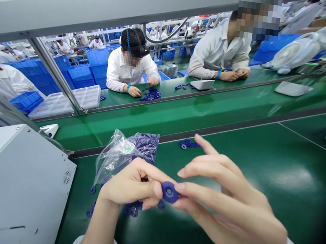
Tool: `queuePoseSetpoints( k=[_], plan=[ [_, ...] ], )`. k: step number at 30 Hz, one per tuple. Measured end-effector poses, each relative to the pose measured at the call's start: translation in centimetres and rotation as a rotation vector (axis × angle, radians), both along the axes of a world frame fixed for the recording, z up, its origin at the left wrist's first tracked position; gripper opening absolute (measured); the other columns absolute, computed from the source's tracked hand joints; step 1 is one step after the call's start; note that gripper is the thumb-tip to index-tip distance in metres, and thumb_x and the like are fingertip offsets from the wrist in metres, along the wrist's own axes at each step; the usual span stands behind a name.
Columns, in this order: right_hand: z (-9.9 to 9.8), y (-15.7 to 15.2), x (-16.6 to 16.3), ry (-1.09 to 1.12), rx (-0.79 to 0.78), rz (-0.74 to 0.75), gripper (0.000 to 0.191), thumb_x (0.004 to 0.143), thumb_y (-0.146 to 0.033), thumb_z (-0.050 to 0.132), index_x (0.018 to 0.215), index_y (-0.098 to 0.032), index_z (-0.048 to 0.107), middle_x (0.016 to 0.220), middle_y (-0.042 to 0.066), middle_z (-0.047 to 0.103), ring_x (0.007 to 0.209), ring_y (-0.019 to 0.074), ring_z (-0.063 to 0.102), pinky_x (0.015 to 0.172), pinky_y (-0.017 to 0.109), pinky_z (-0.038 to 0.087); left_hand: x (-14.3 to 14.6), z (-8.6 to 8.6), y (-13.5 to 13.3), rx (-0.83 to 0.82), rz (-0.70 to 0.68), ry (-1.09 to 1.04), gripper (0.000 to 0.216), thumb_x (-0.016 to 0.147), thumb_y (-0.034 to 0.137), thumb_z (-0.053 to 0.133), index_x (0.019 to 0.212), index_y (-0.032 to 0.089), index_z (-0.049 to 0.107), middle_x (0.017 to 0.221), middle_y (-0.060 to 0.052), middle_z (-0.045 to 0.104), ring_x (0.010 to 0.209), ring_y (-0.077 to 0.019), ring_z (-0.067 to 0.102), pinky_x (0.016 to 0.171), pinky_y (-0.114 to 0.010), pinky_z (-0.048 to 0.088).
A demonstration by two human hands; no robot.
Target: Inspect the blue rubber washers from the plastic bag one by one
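Note:
Between my two hands a dark blue ring (169, 192) is held up with its hole facing me. My left hand (133, 184) is closed, pinching the ring's left edge between thumb and index finger. On the opposite edge, my right hand (230, 205) pinches it with thumb and index finger, the other fingers raised apart. More blue rings (132, 209) lie on the green table below my left hand, partly hidden by it. Behind that hand sits a clear plastic bag (143, 145) with many of the same rings in it.
A small group of blue rings (188, 143) lies beyond my right hand. At left stands a grey metal box (22, 187). Across the green conveyor (182, 110), two people in white work near a pile of blue pieces (151, 94) and a white tray (202, 84). A metal beam crosses overhead.

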State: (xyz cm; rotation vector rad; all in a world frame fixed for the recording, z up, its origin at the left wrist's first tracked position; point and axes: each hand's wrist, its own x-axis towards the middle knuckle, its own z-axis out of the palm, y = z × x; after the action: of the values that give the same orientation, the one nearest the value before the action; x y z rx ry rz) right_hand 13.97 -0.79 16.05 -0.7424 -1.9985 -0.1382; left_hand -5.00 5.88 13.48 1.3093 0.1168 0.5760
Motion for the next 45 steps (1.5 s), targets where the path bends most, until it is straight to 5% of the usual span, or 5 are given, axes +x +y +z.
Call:
queuePoseSetpoints(
  k=[3, 16, 27, 38, 45],
  plan=[
    [-0.4, -0.1, 0.2, 0.008, -0.042, 0.045, 0.013, 0.081, -0.010, 0.068, 0.093, -0.013, 0.067, 0.095, 0.007, 0.058, 0.093, 0.0185, 0.058, 0.104, 0.053, 0.046, 0.1, 0.1, -0.1, 0.033, 0.008, 0.007, 0.037, 0.085, 0.042, 0.065, 0.099, 0.008, 0.075, 0.045, 0.001, 0.046, 0.037, -0.0029, 0.036, 0.040, -0.016, 0.030],
    [-0.5, 0.1, 0.5, 0.002, -0.079, 0.082, 0.023, 0.082, -0.001, 0.064, 0.100, -0.014, 0.067, 0.098, 0.005, 0.056, 0.095, 0.0154, 0.056, 0.105, 0.051, 0.043, 0.2, 0.0, -0.1, 0.028, 0.019, 0.011, 0.038, 0.083, 0.043, 0.067, 0.103, 0.011, 0.075, 0.044, 0.003, 0.045, 0.037, -0.0033, 0.037, 0.042, -0.017, 0.033],
    [-0.3, -0.1, 0.1, -0.003, -0.055, 0.036, 0.017, 0.081, -0.003, 0.066, 0.094, -0.014, 0.067, 0.094, 0.005, 0.058, 0.090, 0.0157, 0.057, 0.101, 0.052, 0.047, 0.3, 0.2, 0.0, -0.012, 0.059, 0.078, 0.031, 0.078, 0.039, 0.074, 0.086, 0.009, 0.072, 0.045, 0.003, 0.048, 0.038, -0.0034, 0.036, 0.044, -0.017, 0.034],
    [-1.1, 0.1, -0.8, -0.026, 0.094, -0.077, 0.030, 0.083, -0.001, 0.062, 0.103, -0.022, 0.067, 0.103, 0.003, 0.061, 0.095, 0.0164, 0.059, 0.107, 0.054, 0.044, 0.5, -0.6, -0.4, -0.145, -0.072, -0.143, 0.026, 0.088, 0.036, 0.063, 0.097, 0.011, 0.063, 0.051, 0.006, 0.043, 0.040, -0.0029, 0.035, 0.042, -0.014, 0.031],
    [-1.4, -1.3, -0.9, 0.078, 0.083, -0.097, 0.028, 0.081, 0.000, 0.065, 0.092, -0.025, 0.065, 0.090, -0.005, 0.063, 0.078, 0.0111, 0.061, 0.113, 0.047, 0.042, 1.1, -0.6, -0.9, -0.206, -0.215, -0.228, 0.018, 0.093, 0.029, 0.055, 0.103, 0.013, 0.054, 0.052, 0.008, 0.039, 0.041, -0.0031, 0.031, 0.042, -0.013, 0.028]
  ],
)
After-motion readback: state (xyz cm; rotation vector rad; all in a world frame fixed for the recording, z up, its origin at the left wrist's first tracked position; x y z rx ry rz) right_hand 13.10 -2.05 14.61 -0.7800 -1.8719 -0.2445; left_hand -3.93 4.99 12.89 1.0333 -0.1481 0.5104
